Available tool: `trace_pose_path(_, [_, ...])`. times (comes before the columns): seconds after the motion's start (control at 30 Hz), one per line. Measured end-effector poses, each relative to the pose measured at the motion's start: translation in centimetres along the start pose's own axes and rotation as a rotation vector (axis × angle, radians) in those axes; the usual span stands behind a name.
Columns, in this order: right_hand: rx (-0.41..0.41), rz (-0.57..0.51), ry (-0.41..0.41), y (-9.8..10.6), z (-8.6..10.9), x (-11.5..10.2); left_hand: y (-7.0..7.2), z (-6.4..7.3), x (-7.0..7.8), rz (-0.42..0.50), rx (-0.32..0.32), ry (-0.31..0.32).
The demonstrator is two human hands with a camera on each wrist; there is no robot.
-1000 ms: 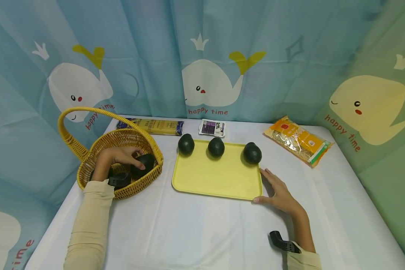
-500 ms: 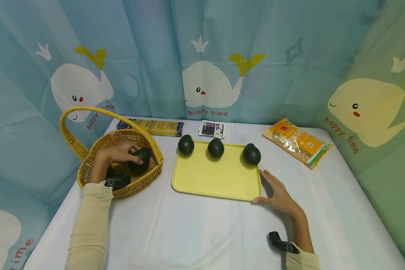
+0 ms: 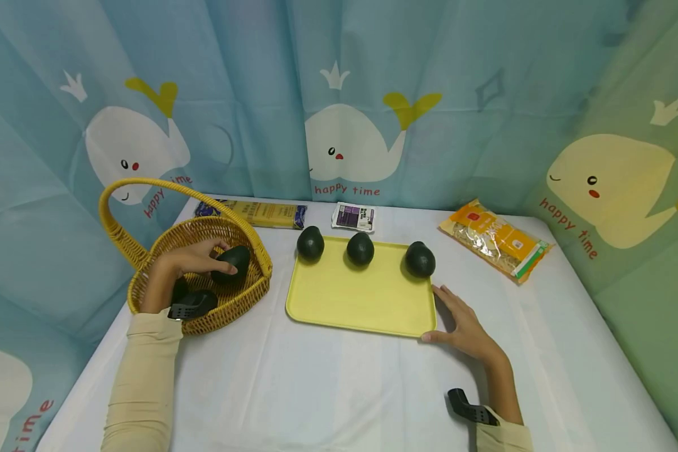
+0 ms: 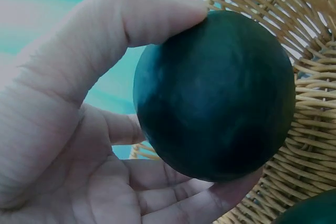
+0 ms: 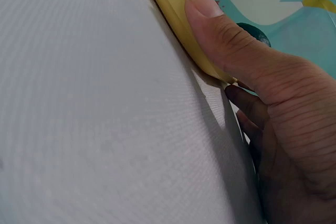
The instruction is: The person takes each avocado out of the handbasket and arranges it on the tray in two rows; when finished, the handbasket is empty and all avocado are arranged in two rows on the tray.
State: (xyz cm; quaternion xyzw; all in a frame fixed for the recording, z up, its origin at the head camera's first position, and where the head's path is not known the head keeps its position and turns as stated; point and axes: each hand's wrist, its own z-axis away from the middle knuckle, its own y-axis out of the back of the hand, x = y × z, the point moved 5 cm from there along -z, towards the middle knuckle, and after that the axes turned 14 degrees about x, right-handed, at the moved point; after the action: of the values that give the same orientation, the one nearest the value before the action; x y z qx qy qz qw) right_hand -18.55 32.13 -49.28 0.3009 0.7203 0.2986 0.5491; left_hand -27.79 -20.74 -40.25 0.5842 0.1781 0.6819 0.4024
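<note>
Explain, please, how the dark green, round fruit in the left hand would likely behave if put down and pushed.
The dark green, round fruit would probably roll or wobble, since its outline is rounded. It seems firm: the fingers of the left hand make no visible dent. Its smooth-looking, slightly shiny skin may slip in a loose grip.

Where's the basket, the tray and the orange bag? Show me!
Basket [image 3: 242,306]: head view, on its outer wall.
Tray [image 3: 361,299]: head view, on its bare middle.
Orange bag [image 3: 497,240]: head view, middle of its upper side.
</note>
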Motion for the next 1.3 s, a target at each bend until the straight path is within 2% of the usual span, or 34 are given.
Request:
trace_pose_path(0.3, [-0.008,-0.014,-0.021,0.0,-0.1,0.1,0.2,1.0,0.3,0.002,0.045,-0.036])
trace_pose_path(0.73, [0.002,-0.007,0.008,0.0,-0.1,-0.1,0.7,3.2,1.2,-0.049,0.061,-0.066])
trace_pose_path(1.07, [0.007,0.004,0.004,0.1,0.0,-0.1,0.6,5.2,2.1,-0.05,0.086,-0.145])
trace_pose_path(1.3, [0.011,0.0,0.014,0.0,0.1,-0.3,0.6,7.0,3.7,-0.095,0.113,-0.223])
